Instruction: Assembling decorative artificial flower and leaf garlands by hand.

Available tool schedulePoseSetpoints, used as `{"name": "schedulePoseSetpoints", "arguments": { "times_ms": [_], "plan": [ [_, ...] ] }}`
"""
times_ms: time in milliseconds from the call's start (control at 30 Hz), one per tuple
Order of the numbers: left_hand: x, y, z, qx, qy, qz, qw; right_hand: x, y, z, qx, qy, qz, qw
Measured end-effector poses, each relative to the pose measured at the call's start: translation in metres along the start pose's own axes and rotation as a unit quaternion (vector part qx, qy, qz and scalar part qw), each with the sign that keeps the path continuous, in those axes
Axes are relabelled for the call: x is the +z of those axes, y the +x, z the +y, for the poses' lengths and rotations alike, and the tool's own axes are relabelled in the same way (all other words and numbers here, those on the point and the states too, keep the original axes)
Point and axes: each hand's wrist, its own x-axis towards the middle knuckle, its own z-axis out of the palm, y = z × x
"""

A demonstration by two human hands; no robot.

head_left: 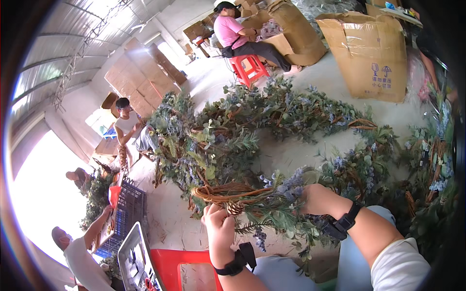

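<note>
Wicker wreath [233,194] between both hands, leafy side right

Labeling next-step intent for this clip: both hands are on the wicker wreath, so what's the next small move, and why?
Probably press the blue-flowered sprig further into the wicker wreath. The left hand grips the bare woven ring, steadying it, while the right hand sits on the greenery where leaves and flowers meet the ring. That part looks loose and uneven beside the fuller wreaths piled ahead.
</note>
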Motion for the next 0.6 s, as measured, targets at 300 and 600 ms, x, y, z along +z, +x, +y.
{"name": "schedulePoseSetpoints", "arguments": {
  "times_ms": [300, 600],
  "plan": [
    [0.028, -0.037, 0.072, -0.074, -0.217, 0.041, 0.972, 0.008, 0.004, 0.012, -0.052, 0.099, 0.049, 0.992],
    [-0.018, -0.031, -0.061, 0.027, -0.056, 0.034, 0.997, 0.025, -0.009, 0.002, -0.088, 0.126, 0.099, 0.983]
  ]
}}
